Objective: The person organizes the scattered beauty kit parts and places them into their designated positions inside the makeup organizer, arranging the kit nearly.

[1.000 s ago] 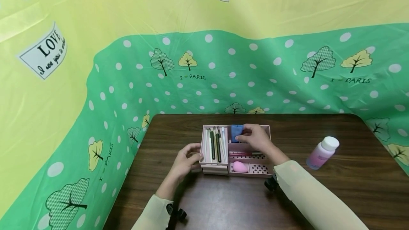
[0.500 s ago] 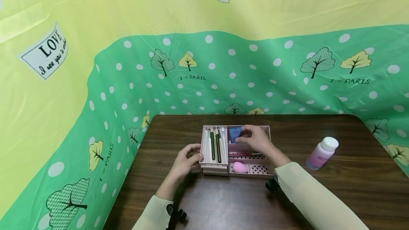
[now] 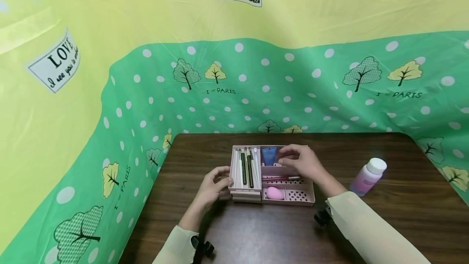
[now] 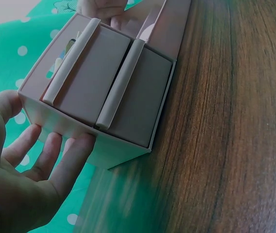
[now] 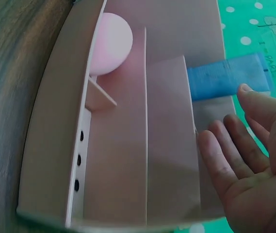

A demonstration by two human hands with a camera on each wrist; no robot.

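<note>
A pink makeup organizer [image 3: 256, 190] stands on the table. My left hand [image 3: 213, 186] touches its left side wall with the fingertips, seen close up in the left wrist view. A blue squeeze tube [image 3: 269, 156] stands upright, leaning slightly, in the back compartment beside the divider. My right hand [image 3: 301, 161] is just right of the tube, fingers loosely extended, with nothing held. The right wrist view shows the thumb tip close to the tube [image 5: 230, 75]. Several slim brushes and pencils [image 3: 247, 168] lie in the left tray. Reddish sticks [image 3: 280, 179] lie in the middle compartment. A pink makeup sponge [image 3: 275, 193] sits in front.
A pink bottle with a white cap [image 3: 368, 177] stands to the right on the brown wooden table [image 3: 278, 231]. Two drawers [image 4: 91, 73] show on the organizer's front in the left wrist view. A green and yellow printed cloth [image 3: 234, 80] hangs behind and at the left.
My right hand has let go of the blue tube and drawn back to the right. The tube now stands on its own in the back compartment. My left hand has stayed in place.
</note>
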